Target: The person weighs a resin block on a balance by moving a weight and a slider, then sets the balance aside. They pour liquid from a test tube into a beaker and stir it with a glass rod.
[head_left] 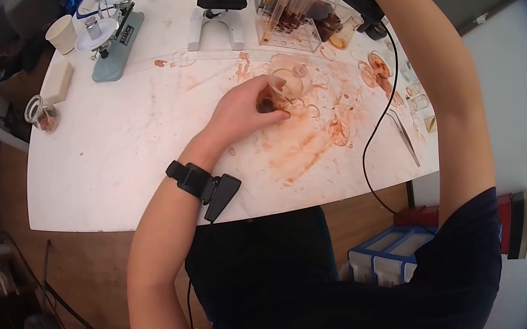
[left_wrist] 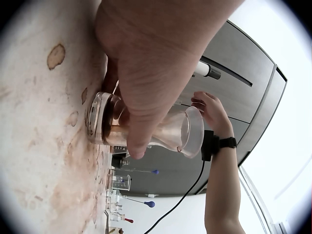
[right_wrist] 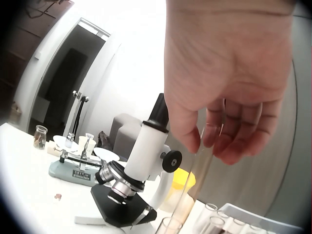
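My left hand (head_left: 239, 110) grips a clear glass vessel (left_wrist: 173, 127) around its middle. The vessel stands upright on the table (head_left: 108, 159), with a flared rim and dark brown liquid in its thick base. My right hand (right_wrist: 229, 83) is raised at the far side, mostly cut off in the head view. Between its thumb and fingertips it pinches a thin clear glass rod or tube (right_wrist: 186, 191), which slants down to the mouth of a test tube (right_wrist: 170, 225). That tube is among several in a clear rack (head_left: 291, 38), some with brown contents.
A microscope (head_left: 217, 2) stands left of the rack, and a balance (head_left: 116, 49) farther left, near a paper cup (head_left: 61, 34) and a small jar (head_left: 42, 115). Brown stains mark the tabletop. Tweezers (head_left: 404, 138) and small glassware (head_left: 417, 101) lie at the right edge. A cable (head_left: 368, 143) hangs from the right wrist.
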Tool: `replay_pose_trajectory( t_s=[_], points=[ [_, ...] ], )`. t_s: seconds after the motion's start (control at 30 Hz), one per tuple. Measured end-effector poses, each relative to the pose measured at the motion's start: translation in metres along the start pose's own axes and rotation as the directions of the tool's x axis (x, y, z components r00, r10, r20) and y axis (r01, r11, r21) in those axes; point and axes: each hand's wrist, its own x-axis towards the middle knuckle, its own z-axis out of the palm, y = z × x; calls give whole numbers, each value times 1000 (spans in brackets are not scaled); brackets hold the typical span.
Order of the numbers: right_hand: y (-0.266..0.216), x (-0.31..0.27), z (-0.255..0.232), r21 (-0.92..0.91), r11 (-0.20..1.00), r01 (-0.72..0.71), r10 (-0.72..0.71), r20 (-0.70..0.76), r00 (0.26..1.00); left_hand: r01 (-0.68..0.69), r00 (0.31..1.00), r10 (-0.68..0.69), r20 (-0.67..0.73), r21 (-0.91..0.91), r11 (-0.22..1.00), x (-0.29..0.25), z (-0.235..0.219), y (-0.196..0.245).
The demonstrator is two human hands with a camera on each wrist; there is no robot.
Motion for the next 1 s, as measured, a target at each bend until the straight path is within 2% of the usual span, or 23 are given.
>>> replay_pose_trajectory(
  t_s=[0.07,0.27,0.47,0.77,1.0],
  points=[
    [-17,-8,8,-65,998,-27,25,-22,999,-16,1000,16,-8,10,1000,0,0,0],
    [-22,4,24,-183,983,-25,29,17,999,3,1000,-3,-6,23,1000,-1,-1,2],
    [-23,2,21,-219,976,-8,22,59,998,-14,1000,15,-15,29,999,-1,-1,1],
    [-43,-17,6,-226,969,-98,135,151,979,-3,1000,4,-11,27,1000,0,-1,0],
    [-37,-12,8,-259,964,-61,116,204,972,-15,1000,16,-22,43,999,-2,-1,3]
  ],
)
